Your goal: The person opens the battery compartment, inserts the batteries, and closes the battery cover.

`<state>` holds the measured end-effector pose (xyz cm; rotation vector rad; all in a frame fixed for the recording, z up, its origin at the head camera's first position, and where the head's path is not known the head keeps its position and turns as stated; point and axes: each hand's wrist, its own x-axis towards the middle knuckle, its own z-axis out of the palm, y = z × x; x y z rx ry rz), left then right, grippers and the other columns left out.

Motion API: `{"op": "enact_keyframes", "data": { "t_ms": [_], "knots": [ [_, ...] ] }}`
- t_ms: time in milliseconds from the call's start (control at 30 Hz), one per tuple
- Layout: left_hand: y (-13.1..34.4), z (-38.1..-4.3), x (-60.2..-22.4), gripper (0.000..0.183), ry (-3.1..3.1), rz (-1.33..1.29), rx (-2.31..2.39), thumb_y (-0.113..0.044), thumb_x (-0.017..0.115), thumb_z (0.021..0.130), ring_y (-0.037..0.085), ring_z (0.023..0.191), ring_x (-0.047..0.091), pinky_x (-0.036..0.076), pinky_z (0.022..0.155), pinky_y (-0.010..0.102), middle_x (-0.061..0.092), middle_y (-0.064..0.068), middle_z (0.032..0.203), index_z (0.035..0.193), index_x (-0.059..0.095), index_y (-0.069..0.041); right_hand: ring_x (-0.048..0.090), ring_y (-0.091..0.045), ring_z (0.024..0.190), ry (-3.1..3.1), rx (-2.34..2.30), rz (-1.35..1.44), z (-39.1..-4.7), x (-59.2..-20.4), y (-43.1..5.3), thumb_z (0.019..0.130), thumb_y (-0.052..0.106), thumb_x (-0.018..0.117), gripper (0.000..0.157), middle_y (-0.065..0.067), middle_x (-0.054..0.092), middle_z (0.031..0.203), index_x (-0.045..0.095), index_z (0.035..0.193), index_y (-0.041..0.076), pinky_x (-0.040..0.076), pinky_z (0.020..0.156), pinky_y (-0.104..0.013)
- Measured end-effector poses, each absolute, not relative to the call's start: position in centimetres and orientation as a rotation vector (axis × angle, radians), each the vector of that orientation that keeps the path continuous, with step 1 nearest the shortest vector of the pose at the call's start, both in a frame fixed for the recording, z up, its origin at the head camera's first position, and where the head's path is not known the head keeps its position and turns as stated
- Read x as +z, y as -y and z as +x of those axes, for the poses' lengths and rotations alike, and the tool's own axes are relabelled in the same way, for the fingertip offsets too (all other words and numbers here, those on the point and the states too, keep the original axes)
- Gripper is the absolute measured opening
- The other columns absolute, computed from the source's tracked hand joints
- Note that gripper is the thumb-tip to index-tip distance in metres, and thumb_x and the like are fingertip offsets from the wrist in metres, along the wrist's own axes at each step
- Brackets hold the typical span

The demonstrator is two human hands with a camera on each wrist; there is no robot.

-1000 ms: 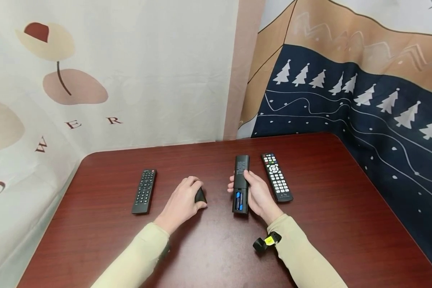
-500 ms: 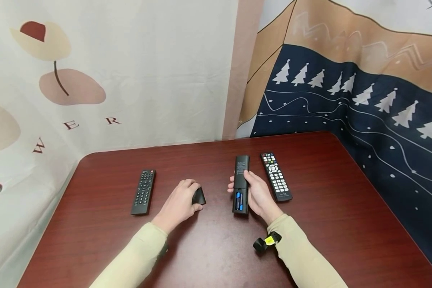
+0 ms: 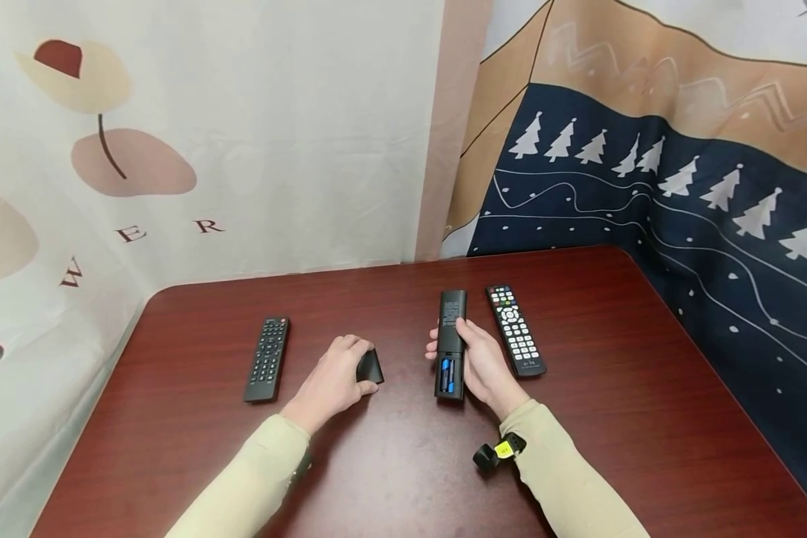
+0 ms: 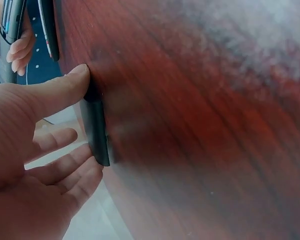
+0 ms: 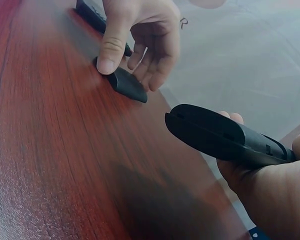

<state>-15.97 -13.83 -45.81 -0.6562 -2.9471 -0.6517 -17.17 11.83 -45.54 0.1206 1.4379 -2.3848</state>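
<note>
My left hand (image 3: 332, 377) is low over the table, left of centre. Its thumb and fingers hold a small black battery cover (image 3: 370, 367) by its two ends. In the left wrist view the cover (image 4: 96, 131) lies on or just at the tabletop. My right hand (image 3: 486, 366) grips a black remote control (image 3: 451, 321), back side up, thumb along its edge and fingers beneath. The remote's battery compartment is uncovered at the near end, and blue batteries (image 3: 447, 375) show inside. From the right wrist, the remote (image 5: 210, 132) appears raised above the table.
A black remote control (image 3: 267, 360) lies button side up on the left of the brown table (image 3: 390, 478). Another remote with white buttons (image 3: 515, 332) lies just right of my right hand. Printed curtains (image 3: 296, 149) hang behind the table.
My left hand has shifted slightly left and nearer with the battery cover, and more of the cover shows. The right hand and its remote have stayed in place.
</note>
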Motion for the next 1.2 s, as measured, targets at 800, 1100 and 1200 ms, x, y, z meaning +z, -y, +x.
{"op": "enact_keyframes", "data": {
  "t_ms": [800, 1100, 1200],
  "knots": [
    [13.95, -15.78, -45.57, 0.056, 2.805, -0.698, -0.725, -0.016, 0.095, 0.073, 0.029, 0.115, 0.056, 0.056, 0.092, 0.042, 0.063, 0.010, 0.121, 0.119, 0.067, -0.001, 0.072, -0.022, 0.092, -1.424, -2.390, 0.126, -17.30, -45.50, -11.64, 0.115, 0.026, 0.029, 0.049, -0.023, 0.058, 0.127, 0.028, 0.157, 0.003, 0.059, 0.091, -0.042],
    [13.79, -15.64, -45.39, 0.055, 2.787, -0.711, -0.752, -0.017, 0.094, 0.075, 0.027, 0.120, 0.055, 0.054, 0.095, 0.042, 0.063, 0.009, 0.126, 0.121, 0.068, -0.003, 0.072, -0.021, 0.092, -1.436, -2.379, 0.125, -17.45, -45.48, -11.65, 0.114, 0.026, 0.028, 0.049, -0.023, 0.058, 0.128, 0.028, 0.157, 0.003, 0.059, 0.093, -0.042],
    [13.73, -15.57, -45.33, 0.053, 2.784, -0.714, -0.763, -0.017, 0.093, 0.076, 0.026, 0.121, 0.055, 0.054, 0.096, 0.041, 0.062, 0.007, 0.128, 0.121, 0.068, -0.004, 0.072, -0.021, 0.091, -1.439, -2.377, 0.124, -17.47, -45.50, -11.65, 0.114, 0.026, 0.028, 0.049, -0.024, 0.057, 0.129, 0.028, 0.157, 0.002, 0.059, 0.092, -0.041]
  ]
}}
